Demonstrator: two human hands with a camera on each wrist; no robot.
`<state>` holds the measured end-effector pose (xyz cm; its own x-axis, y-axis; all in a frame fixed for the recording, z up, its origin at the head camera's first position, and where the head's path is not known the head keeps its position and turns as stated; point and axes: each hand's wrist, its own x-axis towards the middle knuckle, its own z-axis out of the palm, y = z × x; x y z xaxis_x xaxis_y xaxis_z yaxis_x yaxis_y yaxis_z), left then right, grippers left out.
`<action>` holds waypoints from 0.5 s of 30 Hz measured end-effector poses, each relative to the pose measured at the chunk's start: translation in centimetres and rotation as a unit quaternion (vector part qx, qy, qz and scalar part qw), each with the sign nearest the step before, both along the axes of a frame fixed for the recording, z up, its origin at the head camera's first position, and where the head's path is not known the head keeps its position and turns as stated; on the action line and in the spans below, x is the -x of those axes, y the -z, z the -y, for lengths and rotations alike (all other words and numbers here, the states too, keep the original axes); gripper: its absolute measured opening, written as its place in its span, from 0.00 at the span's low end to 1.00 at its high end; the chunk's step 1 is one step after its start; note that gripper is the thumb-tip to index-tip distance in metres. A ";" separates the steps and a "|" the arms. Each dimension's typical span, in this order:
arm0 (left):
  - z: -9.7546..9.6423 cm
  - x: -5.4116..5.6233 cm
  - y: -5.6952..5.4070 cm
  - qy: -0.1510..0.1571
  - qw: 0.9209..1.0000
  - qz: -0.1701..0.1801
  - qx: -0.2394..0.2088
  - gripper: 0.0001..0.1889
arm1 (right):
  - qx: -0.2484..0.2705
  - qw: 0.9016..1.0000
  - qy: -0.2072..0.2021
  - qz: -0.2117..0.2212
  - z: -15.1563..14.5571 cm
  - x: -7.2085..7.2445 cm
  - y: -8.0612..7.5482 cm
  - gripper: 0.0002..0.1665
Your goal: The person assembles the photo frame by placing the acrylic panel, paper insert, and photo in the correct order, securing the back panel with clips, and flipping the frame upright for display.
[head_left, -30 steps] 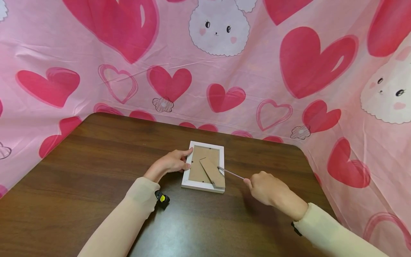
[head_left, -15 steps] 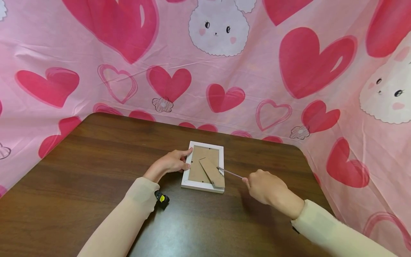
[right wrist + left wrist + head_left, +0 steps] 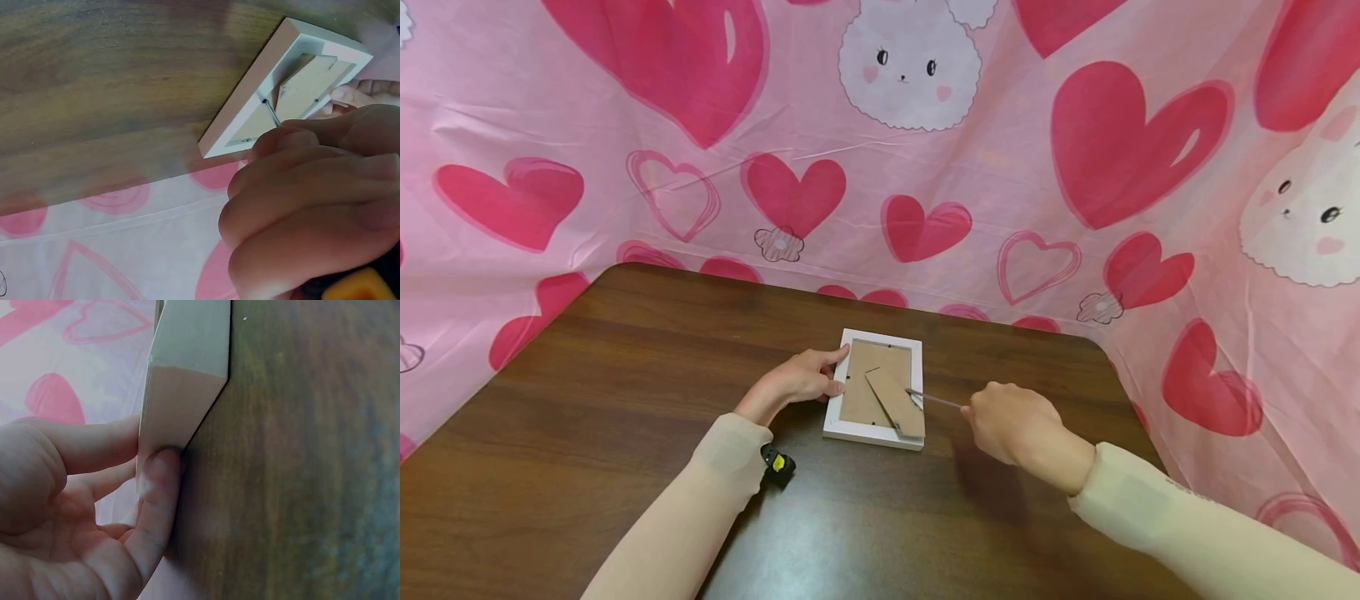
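A white picture frame (image 3: 867, 432) lies face down on the brown table, its brown backing board (image 3: 859, 398) and slanted stand flap (image 3: 898, 402) facing up. My left hand (image 3: 797, 379) grips the frame's left side; the left wrist view has the fingers (image 3: 161, 494) against its outer side wall. In my right hand (image 3: 1017, 427) is a thin metal rod (image 3: 942, 402), its handle end hidden by curled fingers. The rod's tip reaches the inner right edge of the frame, by a small dark tab (image 3: 264, 100) in the right wrist view.
A wood-grain table (image 3: 647, 383) spreads around the frame. Pink cloth (image 3: 925, 167) with hearts and rabbit faces hangs behind the table and along both sides. A black band with a yellow spot (image 3: 780, 463) is on the left wrist.
My right hand and forearm have shifted slightly left and up, and less of the rod shows. The rod's tip stays at the frame's right edge. My left hand and the frame hold still.
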<state>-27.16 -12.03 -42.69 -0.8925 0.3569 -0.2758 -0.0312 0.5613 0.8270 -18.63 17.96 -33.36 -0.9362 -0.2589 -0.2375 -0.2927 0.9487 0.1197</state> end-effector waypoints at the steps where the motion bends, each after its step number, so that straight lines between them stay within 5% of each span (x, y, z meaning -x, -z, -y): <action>1: 0.0 0.0 0.0 0.001 1.000 0.000 0.000 0.39 | -0.002 1.000 -0.002 -0.003 0.1 0.0 -0.1 0.23; 15: 0.1 -0.1 0.0 0.001 1.000 0.007 -0.011 0.40 | 0.006 1.000 -0.015 0.014 -1.6 0.7 0.4 0.25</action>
